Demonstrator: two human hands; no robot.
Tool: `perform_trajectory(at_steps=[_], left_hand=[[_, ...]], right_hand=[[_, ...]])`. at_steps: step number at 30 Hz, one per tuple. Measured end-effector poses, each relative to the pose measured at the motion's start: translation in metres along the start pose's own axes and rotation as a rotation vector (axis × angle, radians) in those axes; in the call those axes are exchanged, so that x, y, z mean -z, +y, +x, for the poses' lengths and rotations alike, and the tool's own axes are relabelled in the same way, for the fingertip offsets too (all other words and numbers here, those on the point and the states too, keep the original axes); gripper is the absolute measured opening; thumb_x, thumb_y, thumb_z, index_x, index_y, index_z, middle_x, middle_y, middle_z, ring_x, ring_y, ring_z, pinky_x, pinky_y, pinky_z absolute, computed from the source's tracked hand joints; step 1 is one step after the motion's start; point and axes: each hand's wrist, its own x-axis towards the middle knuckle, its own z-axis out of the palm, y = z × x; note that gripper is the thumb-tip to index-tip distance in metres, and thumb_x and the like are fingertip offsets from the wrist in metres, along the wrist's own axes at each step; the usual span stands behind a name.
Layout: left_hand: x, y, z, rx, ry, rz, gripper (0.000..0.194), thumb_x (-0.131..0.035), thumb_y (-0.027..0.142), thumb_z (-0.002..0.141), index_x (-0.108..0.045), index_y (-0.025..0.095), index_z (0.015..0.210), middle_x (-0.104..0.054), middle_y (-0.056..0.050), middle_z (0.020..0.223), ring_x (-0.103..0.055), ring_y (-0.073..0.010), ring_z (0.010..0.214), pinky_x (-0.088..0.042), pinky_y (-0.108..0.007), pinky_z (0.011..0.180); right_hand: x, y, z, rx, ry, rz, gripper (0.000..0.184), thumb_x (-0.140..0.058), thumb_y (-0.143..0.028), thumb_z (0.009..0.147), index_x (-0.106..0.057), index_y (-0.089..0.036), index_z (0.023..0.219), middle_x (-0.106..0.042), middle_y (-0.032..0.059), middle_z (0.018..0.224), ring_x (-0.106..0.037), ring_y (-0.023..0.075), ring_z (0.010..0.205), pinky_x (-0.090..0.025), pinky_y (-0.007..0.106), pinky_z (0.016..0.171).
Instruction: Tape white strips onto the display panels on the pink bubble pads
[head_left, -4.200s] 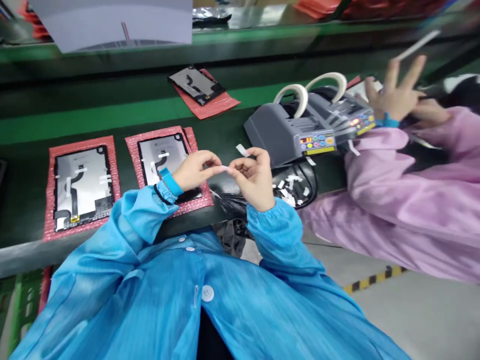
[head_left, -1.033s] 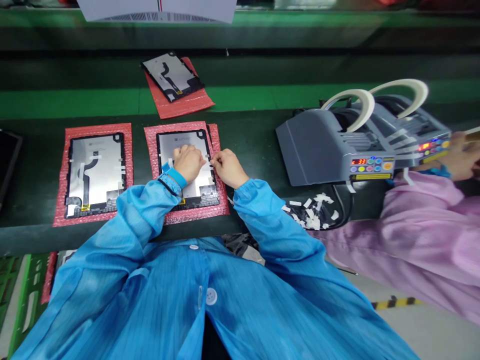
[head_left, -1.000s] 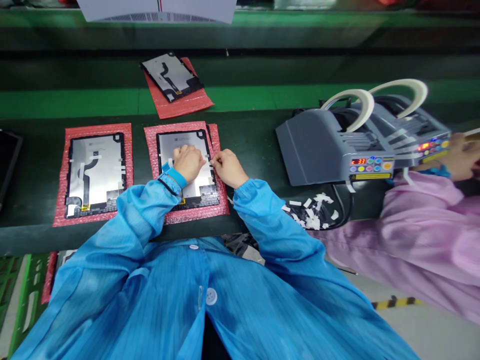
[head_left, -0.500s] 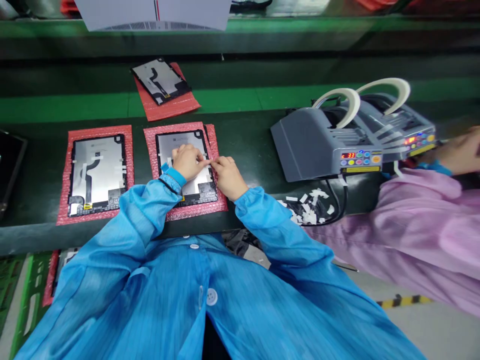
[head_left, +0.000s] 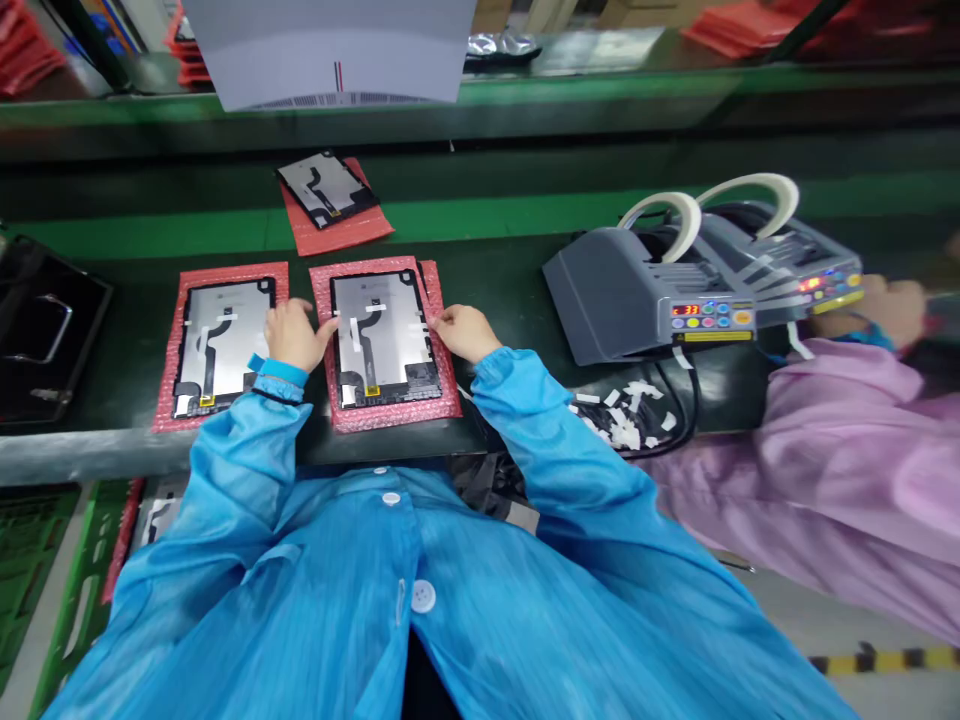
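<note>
Head view: centre panel (head_left: 384,335) is flanked by left hand (head_left: 291,335) and right hand (head_left: 466,331), grips open; edges should be pressed evenly.

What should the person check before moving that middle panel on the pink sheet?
1. Left hand at the panel's left edge: ok, fingers touch the edge of the middle panel.
2. Right hand at the right edge: ok, fingertips rest there.
3. Panel lying flat on its pink bubble sheet: ok.
4. White tape strips stuck down on the panel: cannot tell, too small to judge.
5. Room beside it: not ok, the left panel on its own sheet lies close by.
6. Tape dispenser clear of the hands: ok, it sits apart to the right.
</note>
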Motion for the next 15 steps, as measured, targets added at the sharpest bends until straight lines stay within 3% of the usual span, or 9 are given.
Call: perform_trajectory(at_steps=[3,5,9,12,15], left_hand=[[-0.004,-0.015,-0.006,0.018,-0.126,0.033,0.030,-0.048,0.040,0.086,-0.061,0.014,0.091,-0.063,-0.017,0.101,-0.055,-0.0299,0.103,-0.040,-0.041,0.091],[-0.011,-0.014,-0.008,-0.035,-0.135,0.011,0.024,-0.043,0.031,0.088,-0.061,0.016,0.087,-0.065,-0.014,0.099,-0.057,-0.0263,0.101,-0.041,-0.037,0.091],[-0.020,-0.003,-0.008,-0.016,-0.118,-0.040,0.020,-0.043,0.024,0.088,-0.060,0.015,0.084,-0.066,-0.014,0.097,-0.060,-0.0243,0.097,-0.044,-0.034,0.087],[-0.013,-0.001,-0.009,-0.018,-0.130,-0.073,0.019,-0.042,0.021,0.089,-0.059,0.014,0.086,-0.066,-0.016,0.098,-0.061,-0.0245,0.098,-0.044,-0.033,0.087],[0.011,-0.019,-0.008,0.028,-0.120,-0.115,0.019,-0.038,0.021,0.091,-0.056,0.015,0.096,-0.067,-0.014,0.096,-0.063,-0.0240,0.094,-0.046,-0.033,0.082]], right_hand=[[-0.005,-0.010,0.006,0.007,-0.021,-0.043,0.027,-0.064,-0.021,0.068,-0.045,-0.021,0.048,-0.052,0.0004,0.051,-0.055,0.0157,0.057,-0.046,0.029,0.065],[-0.007,-0.015,0.005,0.001,0.008,-0.016,0.027,-0.061,-0.017,0.068,-0.043,-0.021,0.048,-0.052,-0.0002,0.053,-0.054,0.0156,0.060,-0.047,0.031,0.068],[-0.007,-0.023,-0.006,-0.060,0.092,0.288,0.019,-0.058,-0.021,0.070,-0.044,-0.021,0.057,-0.051,-0.0019,0.055,-0.056,0.0162,0.063,-0.048,0.034,0.072],[-0.003,-0.036,-0.015,-0.105,-0.111,0.668,0.019,-0.066,-0.028,0.065,-0.049,-0.020,0.069,-0.056,-0.0028,0.058,-0.058,0.0162,0.061,-0.050,0.034,0.067],[-0.004,-0.067,-0.016,-0.134,-0.278,0.871,0.027,-0.070,-0.019,0.059,-0.051,-0.019,0.078,-0.060,-0.0035,0.062,-0.059,0.0138,0.058,-0.051,0.031,0.065]])
